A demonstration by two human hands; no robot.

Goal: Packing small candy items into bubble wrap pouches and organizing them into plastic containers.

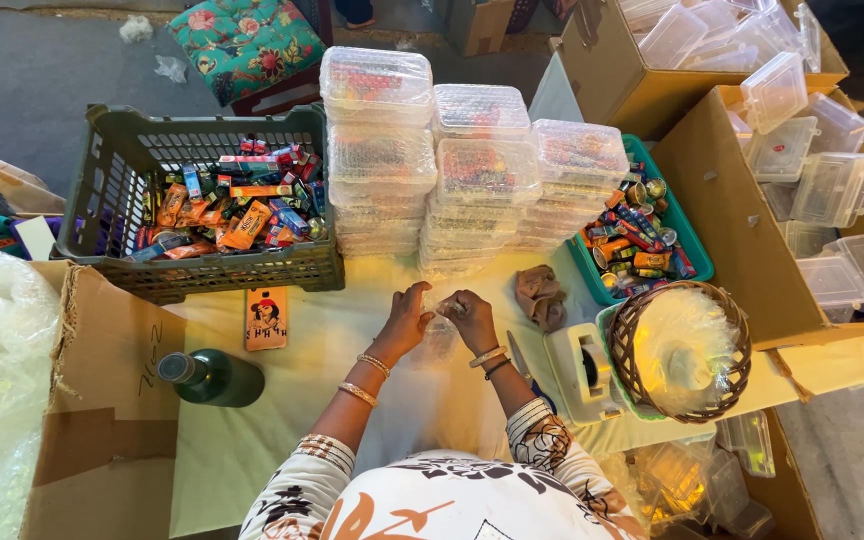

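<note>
- Head view: the person's left hand (407, 318) and right hand (469, 318) met over the middle of the table (252, 420), both with fingers curled in on a small clear plastic bag (439, 335) held between them; how tight the pinch was could not be told, since the bag was thin and hard to see.
- The bag hung just above the pale cloth of the table, near the front of the stacks of clear lidded boxes (472, 170), which stood packed and piled several high.
- Both wrists carried bangles, and patterned sleeves covered the forearms.
- To the left of the stacks sat a dark green crate (102, 190) full of small colourful packets.
- In front of the crate lay a small printed card (266, 318), and nearer the person a dark green bottle (212, 377) lay on its side.
- To the right of the stacks a teal tray (697, 255) held more small coloured items, with a crumpled brown cloth (540, 296) just beside it.
- A white tape dispenser (580, 372) stood near the right hand, touching a wicker basket (627, 345) of clear plastic bags.
- Cardboard cartons (722, 200) of empty clear boxes stood on the far right.
</note>
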